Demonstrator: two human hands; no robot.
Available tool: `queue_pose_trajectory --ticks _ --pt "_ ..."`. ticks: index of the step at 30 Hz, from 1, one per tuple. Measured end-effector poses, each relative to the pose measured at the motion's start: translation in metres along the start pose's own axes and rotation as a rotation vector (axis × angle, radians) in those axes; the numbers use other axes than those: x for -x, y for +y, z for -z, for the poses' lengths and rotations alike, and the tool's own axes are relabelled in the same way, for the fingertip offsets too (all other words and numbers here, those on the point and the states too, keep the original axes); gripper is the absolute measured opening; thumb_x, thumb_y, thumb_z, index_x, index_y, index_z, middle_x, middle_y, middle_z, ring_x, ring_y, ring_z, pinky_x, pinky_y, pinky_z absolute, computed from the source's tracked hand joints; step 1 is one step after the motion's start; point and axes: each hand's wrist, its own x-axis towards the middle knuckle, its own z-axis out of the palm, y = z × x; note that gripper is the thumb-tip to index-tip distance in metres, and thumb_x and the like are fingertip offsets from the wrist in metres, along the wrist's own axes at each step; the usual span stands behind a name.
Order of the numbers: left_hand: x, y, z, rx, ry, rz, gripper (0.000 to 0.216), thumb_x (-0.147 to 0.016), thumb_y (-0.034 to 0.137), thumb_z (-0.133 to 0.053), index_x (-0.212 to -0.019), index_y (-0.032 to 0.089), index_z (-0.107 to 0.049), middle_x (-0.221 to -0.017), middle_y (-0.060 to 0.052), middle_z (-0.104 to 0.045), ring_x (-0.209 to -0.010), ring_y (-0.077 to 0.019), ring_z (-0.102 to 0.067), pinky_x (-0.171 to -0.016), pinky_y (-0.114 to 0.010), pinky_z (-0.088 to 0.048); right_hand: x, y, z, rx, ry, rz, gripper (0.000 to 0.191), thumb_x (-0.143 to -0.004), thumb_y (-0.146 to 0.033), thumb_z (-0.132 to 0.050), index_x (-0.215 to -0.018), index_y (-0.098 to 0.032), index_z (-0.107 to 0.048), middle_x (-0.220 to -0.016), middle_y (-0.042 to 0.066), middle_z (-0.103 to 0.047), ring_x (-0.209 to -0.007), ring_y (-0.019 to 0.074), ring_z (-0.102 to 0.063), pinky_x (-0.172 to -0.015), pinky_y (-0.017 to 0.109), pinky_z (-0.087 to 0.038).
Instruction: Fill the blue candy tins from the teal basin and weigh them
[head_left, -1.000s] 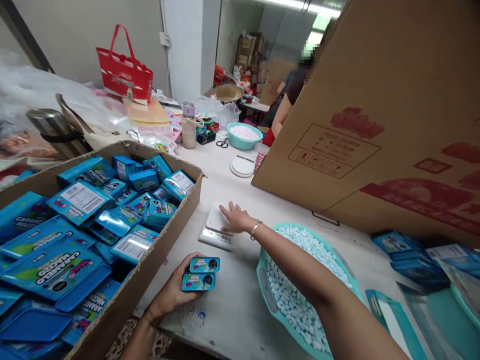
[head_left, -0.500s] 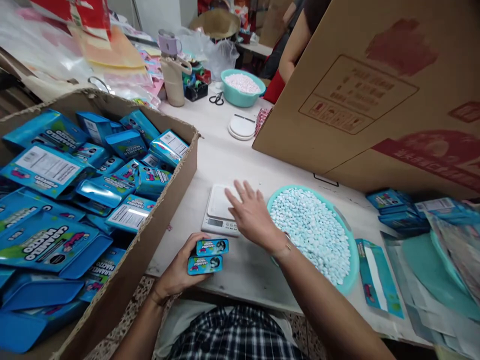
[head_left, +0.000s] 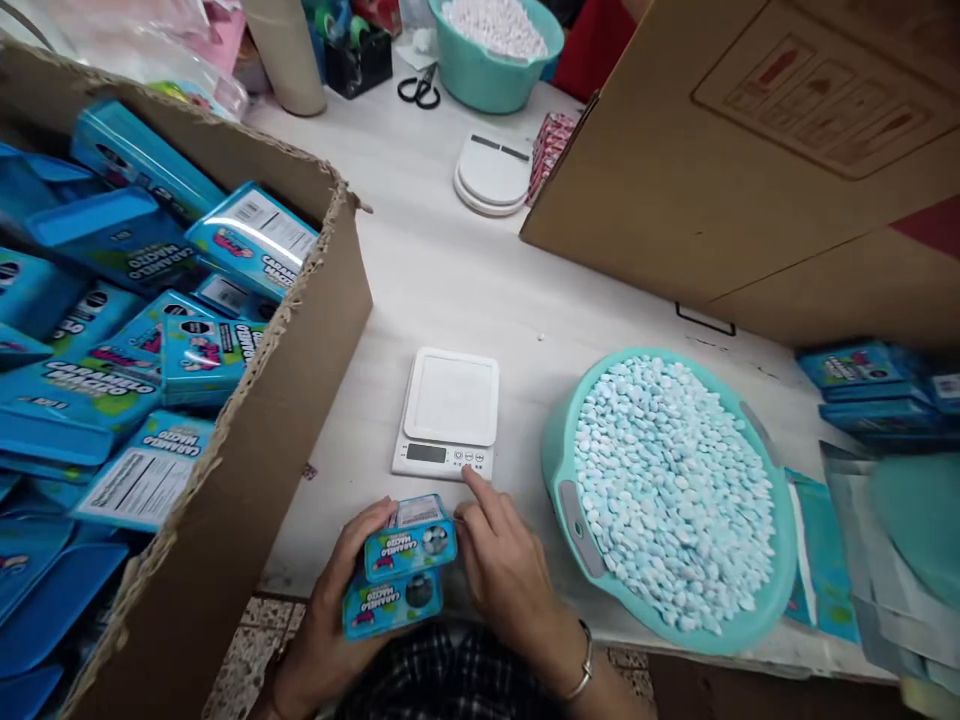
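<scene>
Watching remotely, I saw the left hand [head_left: 326, 610] gripping two blue packs [head_left: 409, 548] near the tabletop's [head_left: 420, 270] front edge. The right hand [head_left: 510, 570] pointed its index finger at the buttons of a white scale [head_left: 451, 398] just beyond; whether its other fingers pinched the upper pack, I couldn't tell. A teal basin [head_left: 559, 450] of pale-blue pieces [head_left: 667, 490] stood to the right.

From my remote station, I take the near scale [head_left: 452, 400] on the desk [head_left: 427, 270] as dial centre. At nine o'clock, a carton [head_left: 322, 340] holds boxes [head_left: 112, 400]; between three and four, a basin [head_left: 559, 440] holds pellets [head_left: 667, 490]. Between six and seven, my left hand [head_left: 330, 600] holds two packs [head_left: 411, 540]. Near twelve sits a second scale [head_left: 495, 170], scissors [head_left: 420, 88] behind it; at two stands another carton [head_left: 675, 200].
</scene>
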Motion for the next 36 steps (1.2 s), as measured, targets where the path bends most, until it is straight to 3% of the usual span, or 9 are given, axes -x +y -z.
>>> queue_pose_trajectory --ticks 7,18,26,32,36 --pt "0.0 0.0 0.004 -0.074 -0.013 -0.051 0.069 -0.085 0.021 -0.068 -0.146 0.031 -0.039 -0.15 -0.01 -0.046 -0.141 -0.0295 -0.044 -0.115 -0.041 -0.044 -0.019 -0.003 0.004 0.044 -0.179 0.012 0.023 -0.082 -0.005 -0.051 -0.099 -0.021 -0.053 -0.159 0.006 -0.036 -0.105 0.0262 -0.056 -0.078 0.041 -0.057" --pt "0.003 -0.009 0.002 -0.036 -0.002 -0.024 0.073 -0.081 0.021 -0.071 -0.145 0.035 -0.04 -0.149 -0.008 -0.046 -0.14 -0.0357 -0.043 -0.113 -0.051 -0.045 -0.025 -0.005 0.007 0.081 -0.164 0.004 0.026 -0.081 -0.004 -0.05 -0.1 -0.022 -0.053 -0.157 0.009 -0.04 -0.099 0.0272 -0.059 -0.071 0.042 -0.058" --pt "0.0 -0.002 0.003 -0.013 -0.033 0.025 0.069 -0.084 0.025 -0.069 -0.145 0.035 -0.039 -0.151 -0.009 -0.043 -0.141 -0.0336 -0.042 -0.115 -0.049 -0.043 -0.032 -0.008 0.008 0.109 -0.172 -0.019 0.022 -0.081 -0.007 -0.056 -0.098 -0.021 -0.057 -0.155 0.009 -0.042 -0.097 0.027 -0.061 -0.072 0.042 -0.059" --pt "0.001 0.0 -0.003 0.036 0.023 0.072 0.077 -0.08 0.033 -0.075 -0.147 0.033 -0.037 -0.152 -0.009 -0.042 -0.139 -0.0341 -0.045 -0.114 -0.047 -0.044 -0.018 -0.012 0.019 -0.003 -0.05 -0.006 0.028 -0.089 -0.006 -0.044 -0.109 -0.02 -0.058 -0.156 0.007 -0.041 -0.107 0.0266 -0.059 -0.08 0.042 -0.058" --pt "0.001 0.004 -0.009 0.001 0.113 0.047 0.086 -0.074 0.03 -0.079 -0.148 0.032 -0.035 -0.153 -0.011 -0.038 -0.14 -0.0361 -0.042 -0.114 -0.049 -0.043 0.002 -0.013 0.07 -0.006 0.191 0.152 0.036 -0.093 -0.013 -0.047 -0.128 -0.017 -0.052 -0.154 0.015 -0.041 -0.114 0.0269 -0.058 -0.087 0.041 -0.054"
